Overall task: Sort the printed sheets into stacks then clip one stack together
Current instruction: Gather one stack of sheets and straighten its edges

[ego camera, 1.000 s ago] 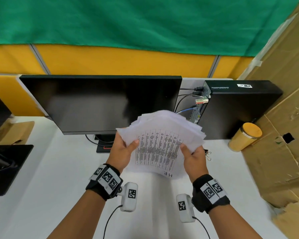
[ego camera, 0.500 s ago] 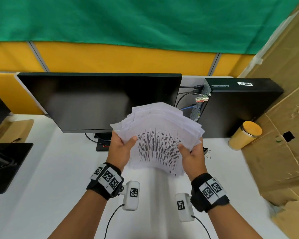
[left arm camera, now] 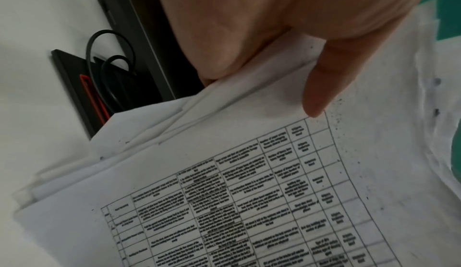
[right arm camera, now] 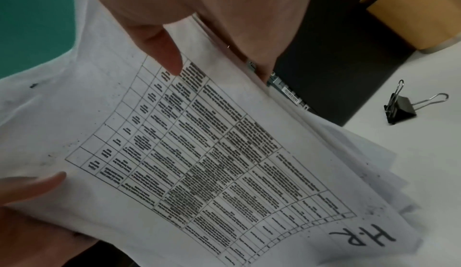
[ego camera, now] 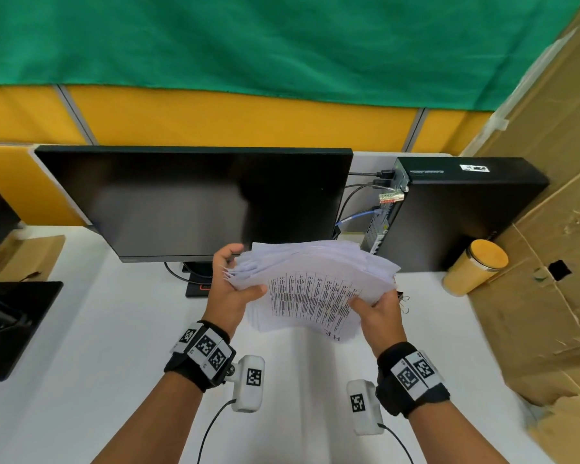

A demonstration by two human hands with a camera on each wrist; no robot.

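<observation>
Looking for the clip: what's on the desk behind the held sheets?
A black binder clip lies on the white desk by the right hand, beside the sheets. Whatever lies directly beneath them is hidden.

Table text on the printed sheets (left arm camera: 224,202) blurs beyond reading; the binder clip (ego camera: 403,300) hides mostly behind the right hand (ego camera: 380,316)

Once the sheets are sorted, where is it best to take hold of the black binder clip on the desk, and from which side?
Probably by its two wire handles. The binder clip lies on the desk beside the right hand, one handle upright, one flat; squeezing them opens the black body. Come from above on the right.
</observation>
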